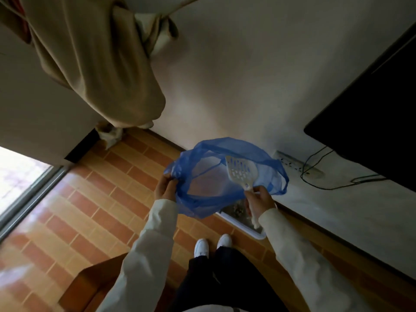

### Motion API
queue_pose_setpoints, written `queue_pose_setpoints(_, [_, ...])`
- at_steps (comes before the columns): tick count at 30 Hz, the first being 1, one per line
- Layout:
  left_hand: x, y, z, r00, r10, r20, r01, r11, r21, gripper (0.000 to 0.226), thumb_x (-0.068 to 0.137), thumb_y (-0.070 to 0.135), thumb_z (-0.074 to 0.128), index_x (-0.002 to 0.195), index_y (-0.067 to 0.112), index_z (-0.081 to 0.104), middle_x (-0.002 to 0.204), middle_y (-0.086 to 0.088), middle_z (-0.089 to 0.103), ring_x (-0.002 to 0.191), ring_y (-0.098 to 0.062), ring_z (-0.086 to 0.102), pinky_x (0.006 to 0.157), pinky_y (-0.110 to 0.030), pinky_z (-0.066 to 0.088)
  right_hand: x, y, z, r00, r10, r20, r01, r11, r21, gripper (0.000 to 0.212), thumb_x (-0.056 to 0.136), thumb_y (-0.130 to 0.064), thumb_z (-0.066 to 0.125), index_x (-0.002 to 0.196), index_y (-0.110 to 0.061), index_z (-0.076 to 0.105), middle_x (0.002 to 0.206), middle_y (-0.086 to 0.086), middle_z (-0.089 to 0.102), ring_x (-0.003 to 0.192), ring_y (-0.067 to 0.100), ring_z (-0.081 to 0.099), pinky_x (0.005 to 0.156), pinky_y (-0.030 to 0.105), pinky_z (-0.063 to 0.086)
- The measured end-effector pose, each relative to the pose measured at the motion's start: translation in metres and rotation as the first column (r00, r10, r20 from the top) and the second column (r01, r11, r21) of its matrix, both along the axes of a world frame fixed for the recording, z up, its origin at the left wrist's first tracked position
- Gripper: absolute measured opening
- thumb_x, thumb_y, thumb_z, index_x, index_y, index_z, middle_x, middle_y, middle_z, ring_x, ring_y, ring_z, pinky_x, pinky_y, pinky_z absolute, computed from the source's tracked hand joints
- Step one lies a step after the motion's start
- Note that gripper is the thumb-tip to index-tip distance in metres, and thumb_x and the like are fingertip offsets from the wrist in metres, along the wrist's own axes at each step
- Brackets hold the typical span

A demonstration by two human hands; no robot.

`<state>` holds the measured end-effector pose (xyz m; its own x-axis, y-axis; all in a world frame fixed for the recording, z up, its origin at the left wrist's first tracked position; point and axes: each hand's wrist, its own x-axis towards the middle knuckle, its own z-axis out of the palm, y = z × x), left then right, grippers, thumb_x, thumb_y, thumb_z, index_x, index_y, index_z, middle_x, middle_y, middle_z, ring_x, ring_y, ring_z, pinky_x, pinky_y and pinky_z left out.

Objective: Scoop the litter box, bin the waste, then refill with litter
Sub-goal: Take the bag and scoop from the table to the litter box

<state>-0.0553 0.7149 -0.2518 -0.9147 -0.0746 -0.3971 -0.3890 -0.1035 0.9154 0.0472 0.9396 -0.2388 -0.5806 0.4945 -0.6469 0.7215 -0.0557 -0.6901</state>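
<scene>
A thin blue plastic bag [202, 199] hangs open in front of me. My left hand [165, 188] pinches its left rim. My right hand [258, 198] holds the handle of a white slotted litter scoop [239, 171] together with the bag's right rim, and the scoop's blade sits over the bag's mouth. Below the bag, on the floor against the wall, stands a white litter box [245, 228] with grey litter; the bag and my right hand hide most of it.
The floor is orange brick-pattern tile [101, 210]. My white shoes [212, 244] stand just short of the box. A power strip [299, 164] with black cables lies by the wall, under a dark TV [371, 120]. A beige curtain [101, 64] hangs upper left; a brown cardboard box [94, 287] sits lower left.
</scene>
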Motion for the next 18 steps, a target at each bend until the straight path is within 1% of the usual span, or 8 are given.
queue_pose_setpoints(2, [0.003, -0.003, -0.011, 0.997, 0.064, 0.048, -0.065, 0.998, 0.021, 0.036, 0.09, -0.009, 0.042, 0.077, 0.021, 0.06, 0.088, -0.01, 0.057, 0.096, -0.031, 0.051, 0.088, -0.045, 0.039, -0.001, -0.001, -0.007, 1.0, 0.028, -0.008, -0.028, 0.999, -0.016, 0.011, 0.092, -0.019, 0.055, 0.092, -0.013, 0.046, 0.056, 0.007, 0.052, 0.041, 0.018, 0.044, 0.039, 0.022, 0.039])
queue_pose_setpoints(3, [0.004, -0.005, -0.015, 0.991, 0.107, 0.078, -0.108, 0.994, 0.019, 0.042, 0.09, -0.008, 0.044, 0.073, 0.025, 0.064, 0.092, -0.012, 0.056, 0.1, -0.032, 0.05, 0.092, -0.046, 0.038, -0.002, -0.001, -0.011, 0.999, 0.048, -0.002, -0.048, 0.999, -0.014, 0.011, 0.092, -0.018, 0.056, 0.092, -0.013, 0.045, 0.056, 0.007, 0.053, 0.041, 0.018, 0.044, 0.042, 0.024, 0.04])
queue_pose_setpoints(5, [0.007, -0.007, -0.023, 0.976, 0.179, 0.127, -0.182, 0.983, 0.013, 0.051, 0.089, -0.007, 0.045, 0.063, 0.03, 0.067, 0.093, -0.013, 0.056, 0.099, -0.03, 0.052, 0.094, -0.044, 0.038, -0.008, 0.0, -0.02, 0.997, 0.083, 0.004, -0.083, 0.996, -0.012, 0.012, 0.092, -0.017, 0.056, 0.091, -0.013, 0.045, 0.057, 0.008, 0.053, 0.037, 0.016, 0.045, 0.041, 0.023, 0.04])
queue_pose_setpoints(7, [0.011, -0.005, -0.032, 0.956, 0.249, 0.155, -0.256, 0.966, 0.026, 0.042, 0.089, -0.009, 0.044, 0.067, 0.023, 0.061, 0.082, -0.009, 0.055, 0.083, -0.025, 0.054, 0.087, -0.041, 0.038, -0.015, 0.003, -0.031, 0.993, 0.121, 0.011, -0.121, 0.993, -0.01, 0.012, 0.091, -0.017, 0.055, 0.092, -0.011, 0.045, 0.056, 0.008, 0.053, 0.034, 0.014, 0.045, 0.038, 0.021, 0.039])
queue_pose_setpoints(9, [0.014, -0.002, -0.045, 0.93, 0.322, 0.179, -0.332, 0.943, 0.03, 0.031, 0.089, -0.009, 0.042, 0.072, 0.014, 0.051, 0.078, -0.007, 0.051, 0.073, -0.019, 0.05, 0.082, -0.037, 0.035, -0.024, 0.005, -0.045, 0.985, 0.17, 0.012, -0.17, 0.985, -0.014, 0.012, 0.091, -0.017, 0.055, 0.092, -0.01, 0.044, 0.056, 0.009, 0.053, 0.038, 0.019, 0.044, 0.042, 0.025, 0.04])
queue_pose_setpoints(11, [0.017, 0.0, -0.063, 0.897, 0.401, 0.187, -0.416, 0.908, 0.05, 0.029, 0.09, -0.01, 0.04, 0.073, 0.012, 0.047, 0.077, -0.008, 0.048, 0.071, -0.019, 0.047, 0.078, -0.035, 0.037, -0.033, 0.009, -0.063, 0.973, 0.228, 0.016, -0.228, 0.974, -0.013, 0.012, 0.091, -0.015, 0.055, 0.091, -0.01, 0.044, 0.056, 0.009, 0.052, 0.04, 0.021, 0.042, 0.044, 0.026, 0.039])
queue_pose_setpoints(14, [0.017, 0.002, -0.093, 0.856, 0.477, 0.199, -0.5, 0.861, 0.088, 0.029, 0.09, -0.009, 0.039, 0.073, 0.013, 0.047, 0.069, -0.007, 0.051, 0.066, -0.016, 0.048, 0.067, -0.025, 0.039, -0.049, 0.014, -0.095, 0.951, 0.308, 0.023, -0.308, 0.951, -0.01, 0.011, 0.09, -0.012, 0.054, 0.092, -0.012, 0.043, 0.056, 0.008, 0.052, 0.038, 0.018, 0.042, 0.038, 0.021, 0.037])
queue_pose_setpoints(18, [0.013, 0.002, -0.149, 0.811, 0.514, 0.277, -0.556, 0.825, 0.098, 0.028, 0.091, -0.004, 0.041, 0.072, 0.015, 0.048, 0.061, -0.003, 0.056, 0.061, -0.016, 0.05, 0.061, -0.027, 0.041, -0.069, 0.016, -0.151, 0.936, 0.351, 0.008, -0.351, 0.936, 0.002, 0.013, 0.09, -0.011, 0.054, 0.084, -0.016, 0.042, 0.054, 0.008, 0.05, 0.028, 0.009, 0.04, 0.032, 0.016, 0.034])
